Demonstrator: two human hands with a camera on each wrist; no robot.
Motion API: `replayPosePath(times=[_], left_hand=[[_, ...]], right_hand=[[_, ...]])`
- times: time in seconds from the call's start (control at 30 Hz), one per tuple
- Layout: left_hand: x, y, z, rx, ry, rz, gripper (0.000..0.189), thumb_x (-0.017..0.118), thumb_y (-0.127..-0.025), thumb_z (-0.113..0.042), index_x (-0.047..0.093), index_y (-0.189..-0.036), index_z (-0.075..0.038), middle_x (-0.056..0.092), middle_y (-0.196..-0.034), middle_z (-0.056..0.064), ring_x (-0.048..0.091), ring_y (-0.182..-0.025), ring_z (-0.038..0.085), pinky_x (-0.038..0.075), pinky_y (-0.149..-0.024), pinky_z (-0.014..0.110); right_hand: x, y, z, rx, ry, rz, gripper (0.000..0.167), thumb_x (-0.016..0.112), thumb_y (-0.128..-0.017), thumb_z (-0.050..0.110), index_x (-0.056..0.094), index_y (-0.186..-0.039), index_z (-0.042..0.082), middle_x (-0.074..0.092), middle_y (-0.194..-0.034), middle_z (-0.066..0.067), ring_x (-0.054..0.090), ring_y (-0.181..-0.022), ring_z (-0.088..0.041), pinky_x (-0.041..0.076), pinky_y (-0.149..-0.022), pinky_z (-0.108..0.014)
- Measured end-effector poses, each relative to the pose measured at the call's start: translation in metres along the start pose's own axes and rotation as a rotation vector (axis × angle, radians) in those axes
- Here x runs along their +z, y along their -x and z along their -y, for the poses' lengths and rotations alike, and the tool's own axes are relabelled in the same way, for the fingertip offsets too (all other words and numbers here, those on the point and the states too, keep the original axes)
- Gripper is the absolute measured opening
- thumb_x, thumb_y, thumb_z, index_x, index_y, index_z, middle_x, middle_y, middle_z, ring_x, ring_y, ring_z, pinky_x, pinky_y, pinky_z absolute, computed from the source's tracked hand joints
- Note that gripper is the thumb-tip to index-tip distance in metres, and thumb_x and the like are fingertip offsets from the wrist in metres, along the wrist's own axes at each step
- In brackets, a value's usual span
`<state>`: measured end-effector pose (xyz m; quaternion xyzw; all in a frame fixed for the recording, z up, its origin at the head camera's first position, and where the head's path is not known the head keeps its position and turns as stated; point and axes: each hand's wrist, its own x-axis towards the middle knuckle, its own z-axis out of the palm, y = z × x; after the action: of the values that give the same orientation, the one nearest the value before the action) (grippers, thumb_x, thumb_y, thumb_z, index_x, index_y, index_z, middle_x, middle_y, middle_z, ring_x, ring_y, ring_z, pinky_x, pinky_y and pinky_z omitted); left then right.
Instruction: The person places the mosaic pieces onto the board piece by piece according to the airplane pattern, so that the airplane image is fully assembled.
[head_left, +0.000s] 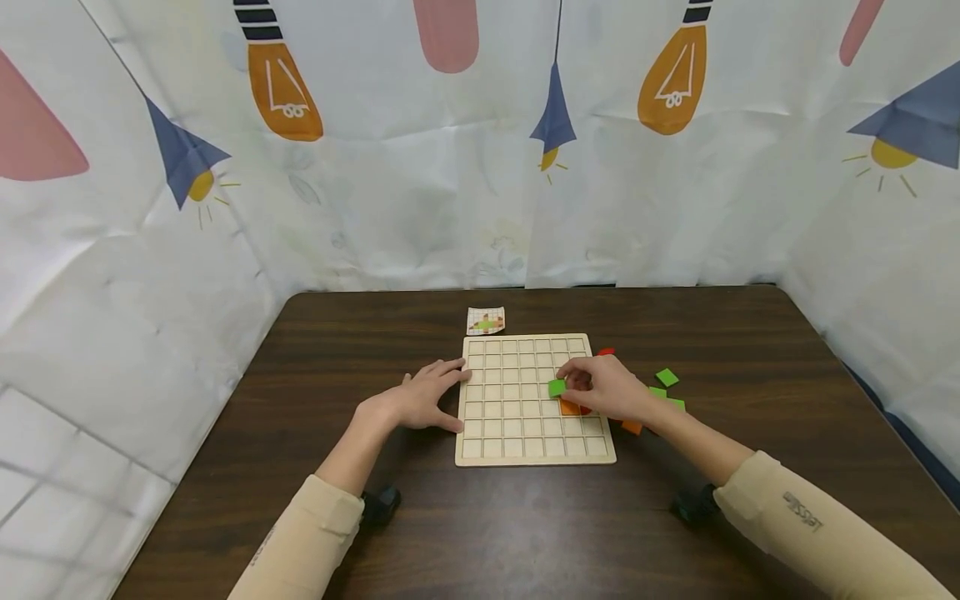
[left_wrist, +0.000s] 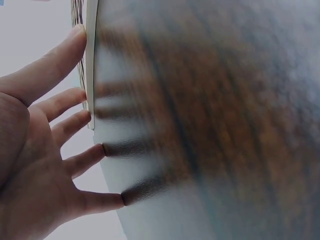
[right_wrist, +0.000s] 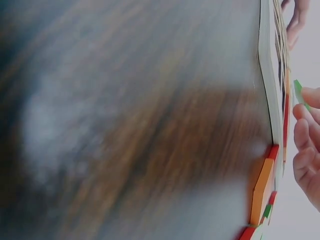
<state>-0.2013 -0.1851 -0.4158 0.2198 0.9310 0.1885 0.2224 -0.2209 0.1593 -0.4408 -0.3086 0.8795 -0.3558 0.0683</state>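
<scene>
A square wooden grid board (head_left: 510, 429) lies on the dark table. My right hand (head_left: 611, 387) pinches a green square tile (head_left: 557, 388) over the right half of the board; in the right wrist view the same green tile (right_wrist: 298, 92) is tilted at the fingertips. Just below it an orange tile (head_left: 570, 407) lies on the grid, with a red piece partly hidden under the hand. Along the board's left edge, my left hand (head_left: 420, 400) spreads its fingers, thumb and fingertips touching the rim. The left wrist view shows that hand (left_wrist: 45, 150) with straight fingers, some on the table.
A small pattern card (head_left: 486, 322) with a coloured grid picture lies behind the board. Right of the board are loose green tiles (head_left: 667, 377), an orange tile (head_left: 632, 427) and a red tile (head_left: 606, 352), partly behind the right arm. A printed curtain (head_left: 420, 208) hangs behind the table.
</scene>
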Motion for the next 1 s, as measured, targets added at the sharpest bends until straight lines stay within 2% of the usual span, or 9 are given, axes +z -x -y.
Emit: replayPosePath(times=[0.27, 0.8, 1.0], left_hand=[[0.000, 0.001, 0.000, 0.001, -0.006, 0.002, 0.085, 0.080, -0.092, -0.037, 0.036, -0.161, -0.012, 0.016, -0.170, 0.011, 0.010, -0.154, 0.042, 0.011, -0.112, 0.077], [0.000, 0.000, 0.000, -0.004, -0.021, 0.023, 0.086, 0.078, -0.093, -0.037, 0.034, -0.162, -0.012, 0.012, -0.171, 0.010, 0.006, -0.155, 0.041, 0.009, -0.112, 0.077], [0.001, 0.001, 0.000, 0.002, -0.019, 0.027, 0.085, 0.077, -0.094, -0.037, 0.033, -0.162, -0.012, 0.012, -0.171, 0.011, 0.006, -0.155, 0.042, 0.009, -0.112, 0.077]], right_hand=[[0.006, -0.009, 0.005, 0.020, 0.068, -0.003, 0.018, 0.078, -0.091, 0.012, 0.073, -0.108, 0.006, 0.063, -0.083, 0.008, 0.057, -0.072, -0.009, 0.051, -0.068, -0.029], [0.008, -0.013, 0.010, -0.001, 0.080, 0.029, 0.018, 0.079, -0.091, 0.010, 0.073, -0.107, 0.003, 0.062, -0.080, 0.008, 0.056, -0.071, -0.009, 0.051, -0.069, -0.029], [0.008, -0.011, 0.011, -0.015, 0.102, 0.031, 0.023, 0.080, -0.090, 0.010, 0.072, -0.110, 0.002, 0.063, -0.082, 0.009, 0.055, -0.070, -0.007, 0.051, -0.068, -0.028]])
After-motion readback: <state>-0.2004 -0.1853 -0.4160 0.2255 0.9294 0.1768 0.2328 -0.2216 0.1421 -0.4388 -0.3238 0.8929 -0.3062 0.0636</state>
